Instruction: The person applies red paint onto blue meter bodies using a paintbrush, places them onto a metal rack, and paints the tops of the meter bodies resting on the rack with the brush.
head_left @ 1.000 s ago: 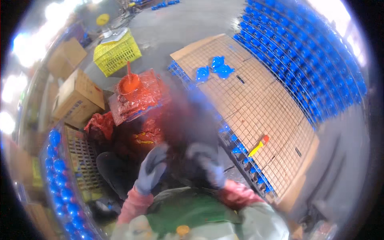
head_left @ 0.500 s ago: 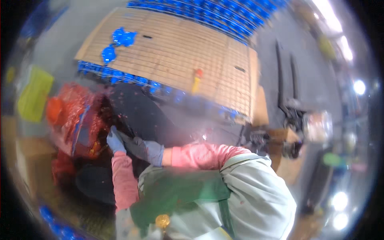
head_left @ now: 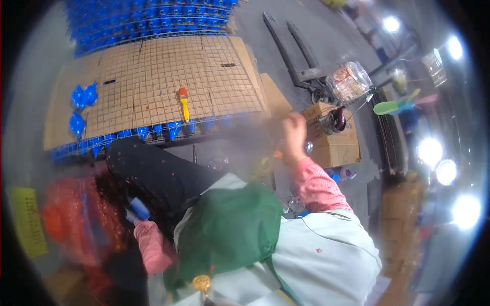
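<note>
Low at the left, my left hand (head_left: pixel 130 216), in a pale blue glove, is closed around a small blue piece (head_left: pixel 139 208) whose exact kind I cannot make out. It is beside a heap of red plastic (head_left: pixel 84 214) and my dark trouser leg. My right hand (head_left: pixel 294 133) is raised to the right of the wire-mesh rack, near a carton; motion smears its fingers. A paintbrush (head_left: pixel 184 106) with a yellow handle and red-orange bristles rests on the mesh. Several glossy blue rounded pieces (head_left: pixel 84 96) lie at the rack's left end.
The wire-mesh rack (head_left: pixel 153 76) has cardboard under its mesh and blue pieces below. More blue pieces fill stacked racks (head_left: pixel 153 18) behind. A pallet jack (head_left: pixel 291 51) and an open carton (head_left: pixel 334 148) with a dark-stained container stand at right. A fan (head_left: pixel 398 106) has coloured blades.
My hands were together at the left; the right has swung far to the right and up. My left hand is lower, and a blue piece now shows in it. The whole view has turned right.
</note>
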`<state>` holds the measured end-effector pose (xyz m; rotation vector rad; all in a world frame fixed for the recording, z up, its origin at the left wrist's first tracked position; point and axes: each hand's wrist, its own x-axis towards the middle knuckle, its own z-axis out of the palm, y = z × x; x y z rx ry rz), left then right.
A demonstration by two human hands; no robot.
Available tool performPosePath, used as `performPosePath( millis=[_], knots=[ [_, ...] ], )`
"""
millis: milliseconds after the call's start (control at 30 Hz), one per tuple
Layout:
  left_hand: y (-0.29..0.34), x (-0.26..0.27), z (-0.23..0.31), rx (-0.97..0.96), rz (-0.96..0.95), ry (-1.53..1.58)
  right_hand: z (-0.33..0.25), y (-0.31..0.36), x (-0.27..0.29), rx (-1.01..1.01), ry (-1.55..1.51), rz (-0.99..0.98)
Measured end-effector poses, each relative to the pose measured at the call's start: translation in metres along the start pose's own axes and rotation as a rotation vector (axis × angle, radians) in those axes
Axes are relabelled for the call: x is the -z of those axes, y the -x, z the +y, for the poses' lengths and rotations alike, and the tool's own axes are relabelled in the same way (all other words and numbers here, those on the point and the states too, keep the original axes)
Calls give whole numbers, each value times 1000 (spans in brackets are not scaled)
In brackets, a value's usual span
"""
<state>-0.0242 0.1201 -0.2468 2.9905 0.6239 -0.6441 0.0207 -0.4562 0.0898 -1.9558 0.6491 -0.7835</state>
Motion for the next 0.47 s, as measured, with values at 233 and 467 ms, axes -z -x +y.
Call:
performPosePath(
  millis=[233,467],
  knots=[
    [-18,-51,-17,25,139,290,91,-155,174,171,891,701],
    [7,-44,-6,-106,40,-408,71,-151,217,38,782,588]
  ],
)
